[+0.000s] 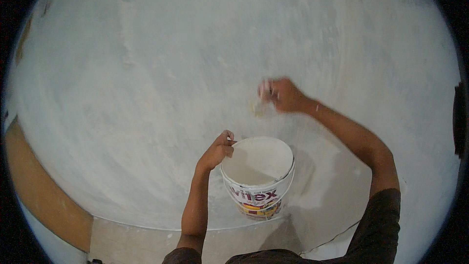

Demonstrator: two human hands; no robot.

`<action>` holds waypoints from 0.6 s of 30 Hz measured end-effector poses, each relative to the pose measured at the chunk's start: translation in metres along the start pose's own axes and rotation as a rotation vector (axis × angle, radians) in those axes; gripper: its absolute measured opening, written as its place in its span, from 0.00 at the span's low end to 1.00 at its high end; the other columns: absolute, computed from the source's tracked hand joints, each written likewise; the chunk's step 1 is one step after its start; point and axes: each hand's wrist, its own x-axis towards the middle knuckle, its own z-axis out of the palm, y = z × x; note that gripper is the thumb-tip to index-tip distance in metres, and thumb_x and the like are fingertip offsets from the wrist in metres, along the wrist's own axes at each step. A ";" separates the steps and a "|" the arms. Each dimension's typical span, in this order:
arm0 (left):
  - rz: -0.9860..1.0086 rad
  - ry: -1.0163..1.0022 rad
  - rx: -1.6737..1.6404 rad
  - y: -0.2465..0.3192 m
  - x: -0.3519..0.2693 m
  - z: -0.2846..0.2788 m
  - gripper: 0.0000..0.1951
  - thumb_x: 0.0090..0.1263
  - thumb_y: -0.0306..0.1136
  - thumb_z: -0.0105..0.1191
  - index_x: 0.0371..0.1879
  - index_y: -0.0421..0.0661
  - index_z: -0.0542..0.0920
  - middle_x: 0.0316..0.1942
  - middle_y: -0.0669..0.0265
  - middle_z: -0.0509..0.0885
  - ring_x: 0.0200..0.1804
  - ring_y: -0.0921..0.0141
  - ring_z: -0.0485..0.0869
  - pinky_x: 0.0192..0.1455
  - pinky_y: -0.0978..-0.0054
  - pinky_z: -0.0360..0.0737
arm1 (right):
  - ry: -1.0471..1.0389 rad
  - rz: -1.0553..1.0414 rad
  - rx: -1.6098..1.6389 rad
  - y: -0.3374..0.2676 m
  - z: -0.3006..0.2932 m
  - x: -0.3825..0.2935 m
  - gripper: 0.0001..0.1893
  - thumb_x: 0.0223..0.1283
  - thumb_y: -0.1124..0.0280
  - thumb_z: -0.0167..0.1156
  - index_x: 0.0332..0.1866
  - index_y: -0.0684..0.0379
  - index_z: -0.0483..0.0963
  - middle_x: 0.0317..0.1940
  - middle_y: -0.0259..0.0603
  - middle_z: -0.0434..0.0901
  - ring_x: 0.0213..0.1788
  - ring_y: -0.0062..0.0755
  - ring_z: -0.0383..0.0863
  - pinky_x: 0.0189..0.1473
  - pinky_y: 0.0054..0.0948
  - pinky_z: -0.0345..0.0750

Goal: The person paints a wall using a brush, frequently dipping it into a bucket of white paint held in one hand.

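Observation:
A white plastic Avitex paint bucket (pixel 258 194) with a wire handle is in front of me, its open top towards me, pale inside. My left hand (pixel 220 148) grips its rim at the left. Above and to the right of the bucket, my right hand (pixel 280 93) is at the wall, fingers bent around a small, blurred tool (pixel 257 109) with a pale yellowish part at its lower end. The kind of tool is too blurred to tell. The wall (pixel 165 73) behind has streaky white and grey patches.
An orange-brown panel (pixel 47 187) curves along the lower left. Below the wall lies a beige floor (pixel 135 238). A thin cord (pixel 331 239) runs beside my right sleeve. A dark object (pixel 458 121) stands at the far right edge.

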 end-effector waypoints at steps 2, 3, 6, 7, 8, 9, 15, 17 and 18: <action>0.011 0.003 0.040 -0.006 0.003 -0.002 0.19 0.43 0.23 0.45 0.39 0.45 0.64 0.32 0.66 0.75 0.34 0.73 0.68 0.37 0.79 0.67 | 0.279 0.019 0.017 0.012 -0.039 0.048 0.07 0.57 0.68 0.62 0.34 0.61 0.78 0.29 0.48 0.82 0.29 0.39 0.80 0.35 0.35 0.75; 0.019 0.009 0.060 -0.008 0.002 -0.005 0.19 0.42 0.24 0.45 0.38 0.47 0.64 0.31 0.67 0.75 0.34 0.73 0.68 0.37 0.78 0.67 | 0.368 -0.026 -0.219 0.016 -0.072 0.075 0.07 0.55 0.69 0.64 0.34 0.62 0.79 0.29 0.50 0.82 0.27 0.39 0.80 0.34 0.34 0.75; 0.008 0.007 0.035 -0.014 -0.002 -0.013 0.20 0.41 0.25 0.45 0.39 0.46 0.64 0.31 0.66 0.75 0.34 0.73 0.68 0.37 0.78 0.67 | 0.683 -0.356 -0.582 -0.013 -0.115 0.119 0.07 0.50 0.76 0.65 0.35 0.61 0.78 0.29 0.46 0.82 0.31 0.41 0.83 0.36 0.35 0.79; 0.010 0.024 0.006 -0.011 -0.003 -0.010 0.20 0.42 0.23 0.45 0.39 0.45 0.64 0.31 0.66 0.75 0.34 0.73 0.68 0.36 0.78 0.67 | 0.724 -0.448 -0.608 -0.018 -0.115 0.121 0.07 0.50 0.78 0.64 0.36 0.62 0.78 0.32 0.46 0.83 0.31 0.40 0.84 0.36 0.33 0.80; 0.012 0.041 -0.023 -0.005 -0.006 -0.007 0.19 0.43 0.22 0.44 0.39 0.44 0.64 0.31 0.65 0.74 0.34 0.74 0.68 0.36 0.78 0.67 | 0.765 -0.541 -0.632 -0.024 -0.115 0.123 0.08 0.51 0.80 0.63 0.38 0.62 0.78 0.34 0.46 0.83 0.32 0.40 0.84 0.36 0.31 0.80; 0.015 0.051 -0.053 -0.003 -0.006 -0.001 0.19 0.43 0.21 0.44 0.39 0.43 0.64 0.31 0.65 0.74 0.33 0.74 0.68 0.35 0.79 0.67 | 0.805 -0.630 -0.662 -0.024 -0.117 0.119 0.09 0.51 0.82 0.62 0.39 0.62 0.79 0.37 0.45 0.84 0.33 0.39 0.84 0.37 0.30 0.80; -0.026 0.083 0.088 -0.006 -0.012 -0.009 0.20 0.41 0.26 0.45 0.39 0.46 0.64 0.32 0.64 0.76 0.34 0.72 0.69 0.36 0.77 0.67 | 0.310 -0.522 -0.625 0.007 -0.009 0.024 0.21 0.35 0.79 0.67 0.42 0.51 0.77 0.46 0.35 0.80 0.46 0.36 0.83 0.38 0.33 0.85; -0.024 0.085 0.035 -0.004 -0.013 -0.009 0.20 0.41 0.25 0.44 0.39 0.46 0.65 0.32 0.64 0.75 0.34 0.72 0.69 0.36 0.77 0.67 | 0.201 -0.501 -0.406 -0.027 0.002 0.005 0.15 0.41 0.82 0.65 0.36 0.52 0.76 0.41 0.37 0.82 0.41 0.33 0.84 0.35 0.30 0.83; -0.026 0.081 0.010 -0.004 -0.013 -0.006 0.19 0.42 0.25 0.44 0.38 0.46 0.65 0.31 0.63 0.75 0.34 0.72 0.68 0.36 0.78 0.67 | 0.170 -0.372 -0.177 -0.038 0.003 0.010 0.12 0.44 0.81 0.65 0.33 0.54 0.75 0.36 0.39 0.82 0.37 0.36 0.84 0.34 0.32 0.81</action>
